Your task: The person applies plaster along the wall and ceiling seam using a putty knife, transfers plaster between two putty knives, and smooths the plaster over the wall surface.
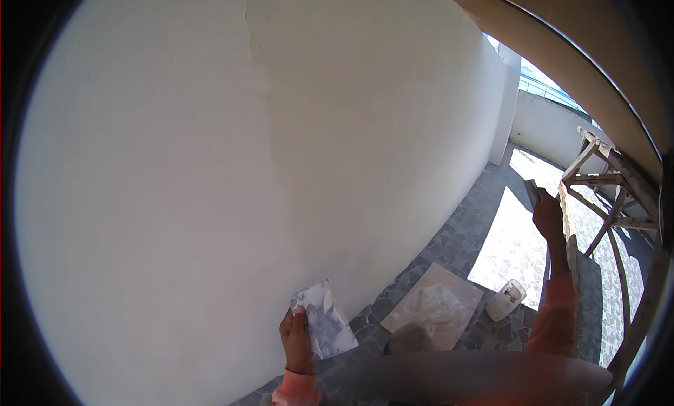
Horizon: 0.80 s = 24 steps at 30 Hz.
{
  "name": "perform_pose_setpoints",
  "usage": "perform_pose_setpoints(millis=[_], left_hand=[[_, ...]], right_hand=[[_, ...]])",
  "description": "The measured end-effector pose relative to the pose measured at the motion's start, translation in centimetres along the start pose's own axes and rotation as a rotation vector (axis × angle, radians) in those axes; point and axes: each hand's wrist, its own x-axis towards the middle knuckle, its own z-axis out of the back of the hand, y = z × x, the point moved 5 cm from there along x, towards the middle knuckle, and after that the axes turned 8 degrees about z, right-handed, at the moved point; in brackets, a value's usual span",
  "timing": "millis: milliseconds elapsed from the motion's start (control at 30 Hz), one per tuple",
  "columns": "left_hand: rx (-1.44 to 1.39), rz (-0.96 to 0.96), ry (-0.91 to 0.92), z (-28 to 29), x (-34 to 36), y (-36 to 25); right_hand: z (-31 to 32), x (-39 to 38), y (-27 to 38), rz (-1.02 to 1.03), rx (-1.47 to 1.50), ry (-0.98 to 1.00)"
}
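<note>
My left hand [298,341] is closed on the edge of a grey-and-white marbled tile [328,329], thumb on top. Whitish paste is smeared on the tile's face and along one edge. The tile is close to a pale wall [175,195]; whether they touch I cannot tell. Raised out to the right, my right hand [547,215] is closed around a dark, flat-bladed scraper [531,190], whose handle is mostly hidden in the fist. On the wall, a damp-looking darker band [337,139] meets a lighter area along a rough vertical line.
On the stone-patterned floor [449,234] lies a square beige board [460,283] with a white powdery heap. Beside it is a whitish plastic tub [504,302]. A wooden trestle [600,181] stands at the right, close to my right arm. A low wall [547,121] stands farther back.
</note>
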Motion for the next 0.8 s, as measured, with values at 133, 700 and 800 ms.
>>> perform_pose_setpoints(millis=[133, 700, 800], left_hand=[[0.095, -0.002, -0.027, -0.9, -0.4, 0.0], [0.089, 0.005, -0.125, -1.3, -0.4, -0.7], [0.049, -0.001, -0.055, -1.5, -0.4, -0.5]], right_hand=[[-6.5, -18.1, -29.1, -0.394, -0.643, 0.382], [-3.7, -31.6, -28.0, -0.344, -0.642, 0.18], [-1.7, -34.2, -28.2, -0.412, -0.673, 0.364]])
